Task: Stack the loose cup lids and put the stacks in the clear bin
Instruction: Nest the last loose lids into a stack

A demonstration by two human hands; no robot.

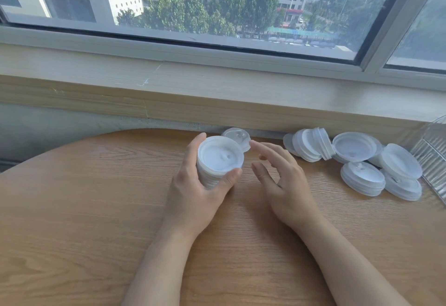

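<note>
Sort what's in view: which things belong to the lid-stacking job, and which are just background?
Job:
- lid stack gripped by the left hand
- single lid behind it
- heap of lids on the right
- clear bin at the right edge
- right hand, open, holding nothing

Background:
- wooden table
- windowsill
- window

You wore the single camera on your head; it looked forward and down, close over the round pale wooden table (72,209). Just beyond your fingers (263,151) it took in the beige window ledge (217,88) and the grey-framed window (217,40) facing outdoors.
</note>
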